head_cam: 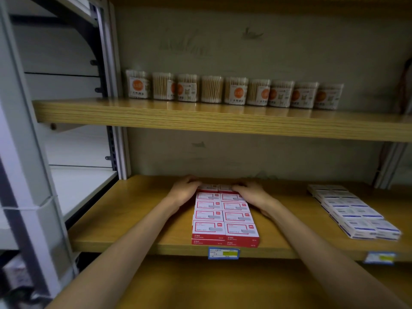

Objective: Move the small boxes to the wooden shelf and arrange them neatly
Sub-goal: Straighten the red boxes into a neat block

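Several small red and white boxes (225, 216) lie in two neat columns, stacked two high, on the wooden shelf (138, 219). The block runs from the shelf's front edge toward the back. My left hand (184, 190) is at the back left corner of the block, its fingers curled round the rearmost boxes. At the back right corner my right hand (250, 194) lies over the boxes and along their right side. The rearmost boxes are partly hidden by both hands.
Several blue and white boxes (354, 214) lie in two rows at the shelf's right. Tubs of cotton swabs (234, 91) line the shelf above. A grey metal rack (73, 190) stands to the left. Price labels (223, 253) hang on the shelf's front edge.
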`<act>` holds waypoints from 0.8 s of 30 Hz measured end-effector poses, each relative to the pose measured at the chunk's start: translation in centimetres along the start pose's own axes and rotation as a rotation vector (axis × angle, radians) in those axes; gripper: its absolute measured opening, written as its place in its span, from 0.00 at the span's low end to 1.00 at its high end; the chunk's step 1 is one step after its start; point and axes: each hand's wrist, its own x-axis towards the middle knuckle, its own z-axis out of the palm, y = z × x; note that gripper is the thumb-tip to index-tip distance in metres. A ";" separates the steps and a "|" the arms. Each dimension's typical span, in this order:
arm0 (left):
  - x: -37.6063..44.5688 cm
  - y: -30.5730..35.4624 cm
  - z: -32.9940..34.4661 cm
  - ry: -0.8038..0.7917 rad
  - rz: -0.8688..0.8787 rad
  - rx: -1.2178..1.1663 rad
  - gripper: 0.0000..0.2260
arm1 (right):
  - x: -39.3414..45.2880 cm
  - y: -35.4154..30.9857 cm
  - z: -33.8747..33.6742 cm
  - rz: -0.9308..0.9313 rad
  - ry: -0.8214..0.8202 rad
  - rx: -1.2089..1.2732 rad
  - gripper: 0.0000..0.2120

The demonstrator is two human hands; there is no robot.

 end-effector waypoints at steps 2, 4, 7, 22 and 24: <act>0.1 0.2 0.4 -0.042 0.010 0.057 0.15 | -0.1 -0.5 0.6 -0.025 -0.059 -0.005 0.10; 0.2 0.1 0.6 -0.058 0.017 0.095 0.15 | -0.1 -0.5 0.8 -0.029 -0.073 -0.006 0.10; 0.1 0.1 0.5 -0.079 0.031 0.088 0.14 | -0.4 -0.5 0.5 -0.022 -0.097 0.020 0.07; 0.8 -0.1 1.1 -0.104 -0.004 0.291 0.27 | 0.2 -0.2 1.1 0.058 -0.030 -0.097 0.12; -0.5 1.1 1.1 -0.130 -0.033 0.316 0.23 | 0.3 0.0 1.3 0.074 -0.013 -0.102 0.11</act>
